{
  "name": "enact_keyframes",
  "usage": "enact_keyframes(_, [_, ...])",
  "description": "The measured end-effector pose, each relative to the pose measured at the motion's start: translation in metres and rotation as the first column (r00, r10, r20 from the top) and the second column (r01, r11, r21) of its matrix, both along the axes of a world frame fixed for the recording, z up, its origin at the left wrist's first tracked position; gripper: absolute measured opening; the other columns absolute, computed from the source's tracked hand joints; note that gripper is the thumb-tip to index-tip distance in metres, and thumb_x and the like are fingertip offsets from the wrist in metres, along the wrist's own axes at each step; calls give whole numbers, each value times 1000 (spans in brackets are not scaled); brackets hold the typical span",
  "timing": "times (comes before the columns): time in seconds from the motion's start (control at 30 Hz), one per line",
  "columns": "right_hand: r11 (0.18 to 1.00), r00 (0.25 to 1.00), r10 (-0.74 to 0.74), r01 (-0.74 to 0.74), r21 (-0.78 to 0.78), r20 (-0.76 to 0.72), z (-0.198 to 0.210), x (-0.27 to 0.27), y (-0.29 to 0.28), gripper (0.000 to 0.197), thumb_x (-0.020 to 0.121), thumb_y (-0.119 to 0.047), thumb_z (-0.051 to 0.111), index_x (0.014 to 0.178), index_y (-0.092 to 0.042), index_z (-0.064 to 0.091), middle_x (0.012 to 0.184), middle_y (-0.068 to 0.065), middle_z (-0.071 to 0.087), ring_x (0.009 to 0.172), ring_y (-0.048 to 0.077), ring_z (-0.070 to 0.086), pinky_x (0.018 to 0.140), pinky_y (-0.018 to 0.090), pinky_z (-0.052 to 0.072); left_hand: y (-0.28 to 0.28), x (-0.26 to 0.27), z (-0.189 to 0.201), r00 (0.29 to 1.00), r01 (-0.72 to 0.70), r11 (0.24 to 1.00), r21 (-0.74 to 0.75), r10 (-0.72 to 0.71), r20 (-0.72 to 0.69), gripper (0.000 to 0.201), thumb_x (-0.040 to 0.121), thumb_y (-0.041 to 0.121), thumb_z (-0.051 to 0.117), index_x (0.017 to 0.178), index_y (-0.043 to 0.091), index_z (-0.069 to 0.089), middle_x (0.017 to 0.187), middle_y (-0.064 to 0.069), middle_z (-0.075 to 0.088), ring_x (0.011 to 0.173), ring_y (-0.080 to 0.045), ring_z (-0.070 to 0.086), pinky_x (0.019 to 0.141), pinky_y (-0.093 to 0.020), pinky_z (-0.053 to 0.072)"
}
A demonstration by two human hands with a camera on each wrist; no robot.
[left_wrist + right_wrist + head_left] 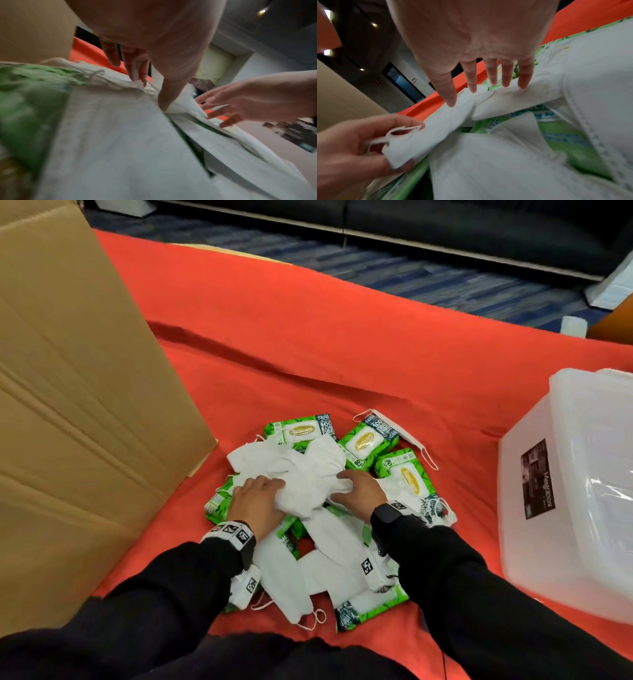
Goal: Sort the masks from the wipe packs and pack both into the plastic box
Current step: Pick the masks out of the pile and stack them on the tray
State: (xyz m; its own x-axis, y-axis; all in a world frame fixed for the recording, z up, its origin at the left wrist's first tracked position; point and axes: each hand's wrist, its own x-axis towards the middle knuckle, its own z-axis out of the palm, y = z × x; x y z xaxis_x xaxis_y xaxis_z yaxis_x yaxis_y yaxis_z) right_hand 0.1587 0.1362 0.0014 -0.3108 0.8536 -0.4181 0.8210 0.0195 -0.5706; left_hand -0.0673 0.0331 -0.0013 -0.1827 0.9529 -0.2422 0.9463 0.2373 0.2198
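Centrally, on a worktop draped in red cloth [342, 344], lies a mixed heap: white masks [308, 470] tangled over green wipe packs [368, 441]. Both hands rest on top of the heap. The left hand [255, 501] has its fingers [399, 121] curled round the end of one folded mask, pinching it with an ear loop caught in the grip, as the right wrist view shows. The right hand [359, 491] lies flat, fingers [491, 75] straight and spread, pressing the same bunch of masks down without gripping.

The plastic box [565, 474], translucent and apparently with nothing in it yet, sits well apart to the right. A large cardboard sheet [85, 371] leans at the left.

To do this gathering step well, it seems wise to keep the flat right hand as an anchor on the wipe packs while the left draws masks free (ear loops look apt to snag on neighbours and drag packs along). Collecting the masks into one neat stack first, loops tucked in, should make them easier to carry across, leaving the stiffer packs to follow. One mask [397, 429] lies apart behind the packs and could be missed.
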Motion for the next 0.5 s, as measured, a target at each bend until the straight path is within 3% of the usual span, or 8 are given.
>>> enact_keyframes(0.1, [998, 978, -31, 41, -46, 207, -1, -6, 11, 62, 80, -50, 74, 134, -23, 62, 140, 13, 52, 127, 35, 52, 106, 42, 45, 3, 21, 4, 976, 131, 991, 24, -134, 174, 73, 79, 52, 72, 145, 30, 47, 136, 2, 45, 123, -24, 49, 104, -39, 39])
enact_keyframes(0.2, [987, 968, -150, 157, -20, 203, 2, -4, 31, 49, 88, -39, 69, 124, -6, 67, 129, 17, 61, 116, 37, 59, 101, 43, 49, 5, 39, 10, 912, 162, 986, 31, -161, 378, 76, 76, 64, 73, 141, 29, 55, 128, 8, 50, 116, -12, 52, 102, -30, 39])
enact_keyframes(0.27, [968, 963, -250, 248, 30, 104, 6, -3, 45, 48, 89, -34, 69, 129, -10, 62, 131, 15, 62, 119, 36, 58, 99, 43, 49, 8, 42, 12, 823, 33, 995, 99, -83, 563, 54, 76, 55, 81, 122, 30, 69, 111, 12, 59, 101, -4, 59, 94, -22, 45])
enact_keyframes(0.33, [965, 965, -263, 263, 20, 8, 13, -7, 60, 46, 91, -30, 66, 133, -14, 56, 133, 11, 60, 122, 33, 57, 98, 39, 47, 10, 39, 14, 765, -109, 983, 147, -12, 644, 24, 76, 32, 85, 99, 31, 77, 93, 11, 67, 83, -2, 64, 82, -21, 49])
enact_keyframes(0.37, [969, 969, -245, 245, -8, -15, 14, -13, 70, 44, 92, -28, 65, 133, -14, 56, 132, 10, 61, 121, 33, 57, 97, 38, 46, 13, 36, 16, 740, -178, 974, 140, 39, 672, 21, 76, 21, 85, 92, 32, 77, 87, 9, 69, 77, -4, 65, 77, -21, 49])
enact_keyframes(0.43, [973, 974, -222, 219, -67, -40, 15, -25, 86, 44, 93, -26, 65, 135, -13, 57, 129, 10, 64, 117, 32, 60, 97, 38, 49, 18, 28, 22, 635, -311, 948, 74, 149, 758, 35, 76, 8, 80, 100, 32, 71, 83, 7, 68, 72, -10, 66, 72, -24, 52])
enact_keyframes(0.5, [969, 973, -223, 214, -120, -64, 11, -37, 99, 48, 93, -24, 67, 137, -12, 56, 125, 13, 66, 107, 30, 63, 88, 36, 51, 23, 16, 26, 546, -404, 915, 17, 226, 807, 47, 79, 3, 74, 116, 31, 64, 84, 5, 66, 73, -15, 64, 75, -28, 53])
